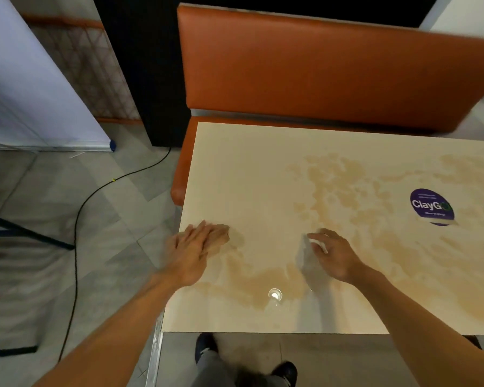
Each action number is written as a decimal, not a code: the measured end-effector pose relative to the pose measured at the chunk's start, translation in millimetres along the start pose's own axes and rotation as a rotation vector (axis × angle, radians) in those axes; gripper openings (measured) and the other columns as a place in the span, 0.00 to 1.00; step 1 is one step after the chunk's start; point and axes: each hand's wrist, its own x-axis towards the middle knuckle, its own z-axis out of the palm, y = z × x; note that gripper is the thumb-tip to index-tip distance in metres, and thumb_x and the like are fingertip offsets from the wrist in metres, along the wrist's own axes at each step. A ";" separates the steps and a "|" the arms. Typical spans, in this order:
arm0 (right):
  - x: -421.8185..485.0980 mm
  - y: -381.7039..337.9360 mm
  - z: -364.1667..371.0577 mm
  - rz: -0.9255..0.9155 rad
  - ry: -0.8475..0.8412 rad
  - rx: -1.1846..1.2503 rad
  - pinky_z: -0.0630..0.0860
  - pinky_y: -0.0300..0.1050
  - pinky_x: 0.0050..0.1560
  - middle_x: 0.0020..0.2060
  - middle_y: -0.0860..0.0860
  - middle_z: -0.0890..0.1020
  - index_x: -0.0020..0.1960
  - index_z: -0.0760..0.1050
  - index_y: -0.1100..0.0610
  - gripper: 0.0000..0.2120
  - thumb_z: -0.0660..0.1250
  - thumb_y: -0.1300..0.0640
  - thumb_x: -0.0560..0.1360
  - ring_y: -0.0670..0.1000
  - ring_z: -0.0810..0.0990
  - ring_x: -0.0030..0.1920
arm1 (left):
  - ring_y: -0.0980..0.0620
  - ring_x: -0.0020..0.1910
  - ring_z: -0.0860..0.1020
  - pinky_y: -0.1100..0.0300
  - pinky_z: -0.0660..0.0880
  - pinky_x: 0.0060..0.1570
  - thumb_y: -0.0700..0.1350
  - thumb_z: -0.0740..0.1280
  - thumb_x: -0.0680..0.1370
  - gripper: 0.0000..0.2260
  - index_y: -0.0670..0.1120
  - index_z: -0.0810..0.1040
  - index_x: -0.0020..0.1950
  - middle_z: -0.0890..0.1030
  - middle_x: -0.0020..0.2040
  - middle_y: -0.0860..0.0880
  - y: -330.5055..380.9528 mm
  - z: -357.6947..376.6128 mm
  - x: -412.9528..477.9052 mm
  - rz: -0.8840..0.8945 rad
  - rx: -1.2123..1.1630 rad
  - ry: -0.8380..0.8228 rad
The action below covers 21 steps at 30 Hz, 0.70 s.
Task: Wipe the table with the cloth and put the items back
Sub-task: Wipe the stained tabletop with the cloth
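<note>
**A:** Where's the cloth?

**B:** On the table [263, 174], front-left, right at the left edge. The cloth [220, 236] is tan and bunched. The left hand [192, 248] lies palm down on it and presses, fingers straight and close together. Only the far end of the cloth shows past the fingertips.

**A:** Right hand?

**B:** The right hand [334, 256] is over the front middle of the table, well apart from the left. Its fingers are loosely curved, slightly spread, pointing left. A pale blurred shape [305, 258] sits just at the fingertips. I can't tell what it is, or whether the fingers grip it or only touch it.

**A:** Surface?

**B:** Cream top. A brown spill [333, 196] spreads in patches across the middle and right, with a band along the front between the two hands. There's a bright glare spot [275, 295] near the front edge. A round purple sticker [432, 206] reading "ClayGo" is on the right side.

**A:** Surroundings?

**B:** An orange bench [319, 65] stands against the far edge. On the left there's a black cable [75, 261] on the grey floor and a white banner [25, 93]. One dark shoe [206, 344] shows below the near edge.
</note>
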 end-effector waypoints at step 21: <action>-3.9 40.5 13.8 -0.093 -0.155 -0.203 0.50 0.60 0.74 0.79 0.50 0.46 0.74 0.58 0.39 0.21 0.49 0.45 0.82 0.58 0.45 0.78 | 0.52 0.77 0.32 0.47 0.29 0.72 0.40 0.55 0.77 0.36 0.55 0.40 0.79 0.35 0.78 0.59 83.2 89.2 -91.6 -0.224 0.045 0.090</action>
